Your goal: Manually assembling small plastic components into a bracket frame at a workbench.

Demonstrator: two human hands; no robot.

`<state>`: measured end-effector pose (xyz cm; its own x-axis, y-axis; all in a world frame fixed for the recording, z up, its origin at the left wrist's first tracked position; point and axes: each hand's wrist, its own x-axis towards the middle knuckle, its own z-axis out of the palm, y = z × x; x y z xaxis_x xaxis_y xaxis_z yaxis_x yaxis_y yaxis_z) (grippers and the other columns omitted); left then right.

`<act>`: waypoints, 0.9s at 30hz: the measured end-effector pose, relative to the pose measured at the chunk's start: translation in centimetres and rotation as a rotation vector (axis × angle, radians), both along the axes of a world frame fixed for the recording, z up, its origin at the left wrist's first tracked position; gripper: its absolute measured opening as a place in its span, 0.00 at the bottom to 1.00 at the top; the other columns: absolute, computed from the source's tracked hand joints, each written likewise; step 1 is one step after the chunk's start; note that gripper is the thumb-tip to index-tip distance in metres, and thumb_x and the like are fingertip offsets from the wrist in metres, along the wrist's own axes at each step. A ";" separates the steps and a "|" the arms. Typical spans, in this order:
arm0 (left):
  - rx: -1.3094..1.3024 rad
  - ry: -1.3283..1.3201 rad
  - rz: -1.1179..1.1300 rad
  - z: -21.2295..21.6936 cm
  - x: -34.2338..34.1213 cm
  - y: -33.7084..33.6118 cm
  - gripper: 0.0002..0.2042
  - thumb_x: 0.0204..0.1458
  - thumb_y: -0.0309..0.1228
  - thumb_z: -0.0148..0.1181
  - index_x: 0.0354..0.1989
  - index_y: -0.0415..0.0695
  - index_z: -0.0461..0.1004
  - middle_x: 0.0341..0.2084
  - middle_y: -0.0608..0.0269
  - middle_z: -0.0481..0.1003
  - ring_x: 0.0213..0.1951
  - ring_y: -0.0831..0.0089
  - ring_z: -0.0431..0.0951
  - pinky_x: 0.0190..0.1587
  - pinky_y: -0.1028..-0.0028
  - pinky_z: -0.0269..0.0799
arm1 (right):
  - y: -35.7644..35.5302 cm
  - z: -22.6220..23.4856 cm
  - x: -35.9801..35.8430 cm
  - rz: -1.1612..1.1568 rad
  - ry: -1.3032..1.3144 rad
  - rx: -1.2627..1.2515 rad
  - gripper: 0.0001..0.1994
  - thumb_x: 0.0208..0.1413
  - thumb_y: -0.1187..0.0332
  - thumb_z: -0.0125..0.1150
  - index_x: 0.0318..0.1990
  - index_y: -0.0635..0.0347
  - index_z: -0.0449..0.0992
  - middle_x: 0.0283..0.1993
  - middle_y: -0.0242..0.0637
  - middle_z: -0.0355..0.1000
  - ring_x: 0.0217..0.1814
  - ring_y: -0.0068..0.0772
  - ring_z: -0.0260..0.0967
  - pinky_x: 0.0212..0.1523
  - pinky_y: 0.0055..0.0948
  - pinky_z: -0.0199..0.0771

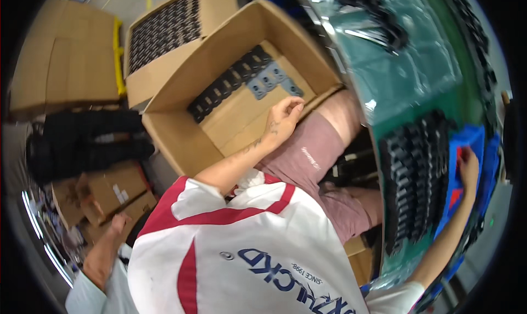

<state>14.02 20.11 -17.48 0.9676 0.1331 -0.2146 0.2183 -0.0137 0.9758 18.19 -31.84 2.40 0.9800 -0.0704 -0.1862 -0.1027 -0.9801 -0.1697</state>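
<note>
My left hand (284, 115) hangs over the near rim of an open cardboard box (186, 83), its fingers loosely curled together, with nothing visible in them. Just beyond the fingertips lies a flat grey part (291, 88) inside the box, beside several similar grey parts (266, 80). Along the far side of the box floor stands a row of black parts (230, 80). Far to the right, my right hand (468, 166) reaches into a blue bin (473, 135) with red inside it. Its fingers are bent downward, and what they grip is hidden.
Left of the blue bin, rows of black parts (417, 177) lie on a green worktable under clear plastic sheeting (401, 78). A second carton (164, 31) full of black parts stands behind the open box. At lower left is another person's arm (101, 253) near cartons (118, 190).
</note>
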 end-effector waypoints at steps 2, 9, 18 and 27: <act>0.106 0.066 -0.028 -4.3 0.8 2.2 0.10 0.51 0.25 0.54 0.40 0.37 0.75 0.28 0.58 0.76 0.26 0.70 0.74 0.31 0.77 0.70 | 0.5 1.0 -1.6 0.099 -0.151 0.222 0.14 0.45 0.78 0.56 0.42 0.66 0.75 0.35 0.42 0.76 0.33 0.38 0.71 0.40 0.29 0.70; 0.557 0.142 -0.299 -18.2 4.6 4.8 0.14 0.48 0.28 0.52 0.43 0.40 0.74 0.41 0.47 0.73 0.39 0.53 0.75 0.43 0.66 0.71 | -4.3 -0.2 -0.6 -0.168 -0.103 0.011 0.10 0.50 0.76 0.55 0.40 0.66 0.75 0.33 0.38 0.75 0.32 0.32 0.70 0.40 0.26 0.69; 1.017 0.086 -0.524 -29.4 11.1 1.4 0.15 0.46 0.29 0.51 0.43 0.40 0.74 0.56 0.44 0.61 0.47 0.49 0.72 0.49 0.63 0.70 | -1.2 -0.3 -1.2 -0.256 -0.363 0.036 0.08 0.56 0.72 0.55 0.40 0.66 0.76 0.32 0.35 0.74 0.31 0.27 0.68 0.39 0.22 0.68; 1.008 0.287 -0.762 -33.1 11.1 -0.4 0.13 0.47 0.31 0.50 0.38 0.38 0.75 0.51 0.44 0.68 0.44 0.51 0.74 0.45 0.63 0.72 | -1.7 0.0 -0.9 -0.305 -0.312 0.054 0.10 0.57 0.71 0.56 0.43 0.67 0.75 0.35 0.37 0.75 0.36 0.28 0.70 0.41 0.22 0.69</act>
<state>25.09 19.75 -50.55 0.8071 -0.2039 -0.5541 0.0295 -0.9234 0.3827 17.33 -33.52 2.42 0.9258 -0.3633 0.1041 -0.3214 -0.9018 -0.2889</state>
